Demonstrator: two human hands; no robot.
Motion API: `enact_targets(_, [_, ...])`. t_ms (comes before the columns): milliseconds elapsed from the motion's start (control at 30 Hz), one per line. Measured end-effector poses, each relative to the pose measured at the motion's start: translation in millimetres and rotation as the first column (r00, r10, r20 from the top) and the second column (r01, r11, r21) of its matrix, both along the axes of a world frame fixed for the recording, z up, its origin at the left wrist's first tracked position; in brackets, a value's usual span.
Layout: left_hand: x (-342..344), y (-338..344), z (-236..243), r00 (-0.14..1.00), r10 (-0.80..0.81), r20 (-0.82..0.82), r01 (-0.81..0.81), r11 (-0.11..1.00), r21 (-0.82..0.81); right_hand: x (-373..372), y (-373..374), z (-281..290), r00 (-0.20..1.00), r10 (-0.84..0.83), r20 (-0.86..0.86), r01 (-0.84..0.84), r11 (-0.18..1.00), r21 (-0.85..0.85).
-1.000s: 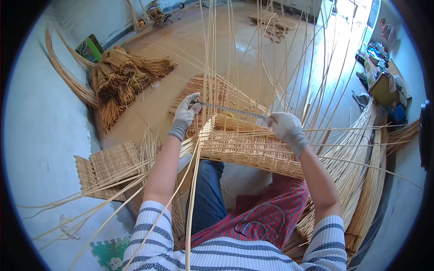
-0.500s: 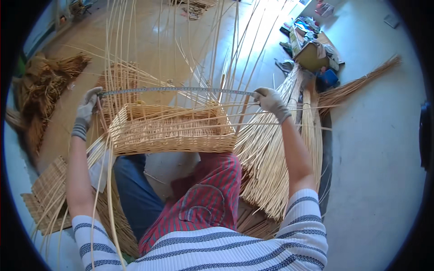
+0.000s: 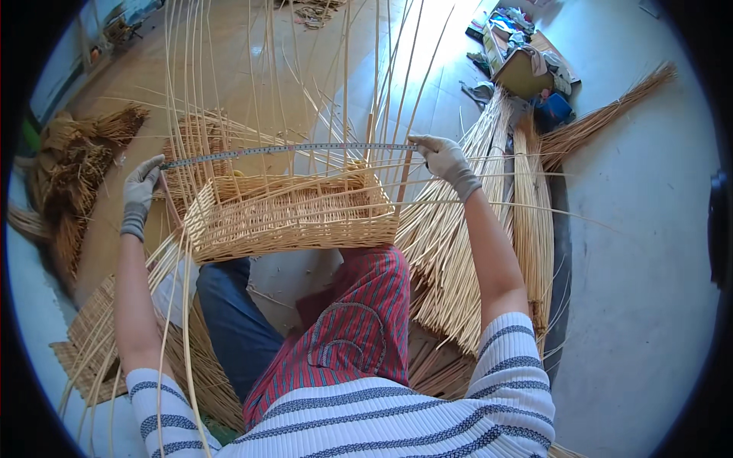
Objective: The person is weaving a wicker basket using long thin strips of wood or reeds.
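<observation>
A tape measure (image 3: 282,149) is stretched across the long side of a half-woven wicker basket (image 3: 298,224), a little above its far rim. My left hand (image 3: 139,192), in a pale glove with a grey cuff, pinches one end of the tape beyond the basket's left corner. The other end is gripped by my gloved right hand (image 3: 446,162), past the far right corner. Long upright willow stakes (image 3: 347,69) rise from the basket's far side, and the tape passes among them. The basket lies by my knees, its open side tilted toward me.
A large bundle of pale willow rods (image 3: 450,267) lies at the right. Darker rods (image 3: 611,114) lie beyond it, near a box heaped with cloths (image 3: 527,69) and a blue container (image 3: 551,111). Brown fibre bundles (image 3: 76,168) stand at the left, woven mats (image 3: 99,336) at the lower left.
My right hand has shifted slightly left and up with its end of the tape. The left hand has dropped a little, so the tape now slopes up to the right. Both still grip it.
</observation>
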State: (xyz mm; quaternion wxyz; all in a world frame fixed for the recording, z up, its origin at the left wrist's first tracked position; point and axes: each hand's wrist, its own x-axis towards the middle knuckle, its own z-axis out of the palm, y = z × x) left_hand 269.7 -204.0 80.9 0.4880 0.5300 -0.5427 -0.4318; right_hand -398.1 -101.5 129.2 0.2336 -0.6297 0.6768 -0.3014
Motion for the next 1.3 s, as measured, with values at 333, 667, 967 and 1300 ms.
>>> enact_targets(333, [-0.5, 12.3, -11.8, 0.997, 0.042, 0.06, -0.047, 0.996, 0.079, 26.9, -3.0, 10.0, 0.938, -0.011, -0.346, 0.0, 1.0, -0.031])
enact_targets(667, [-39.0, 15.0, -32.3, 0.945, -0.091, -0.315, 0.026, 0.978, -0.205, 11.0, -14.1, -14.4, 0.906, -0.099, -0.411, 0.048, 0.99, -0.134])
enact_targets(967, [-13.1, 15.8, -25.2, 0.85, -0.149, -0.505, 0.065, 0.981, -0.181, 6.1, -17.6, -13.8, 0.961, -0.029, -0.276, 0.011, 0.998, -0.067])
enact_targets(1300, [-12.8, 23.7, -18.4, 0.953, -0.053, -0.299, 0.028, 0.996, -0.087, 14.7, -18.8, 16.5, 0.952, 0.138, -0.272, -0.106, 0.986, 0.128])
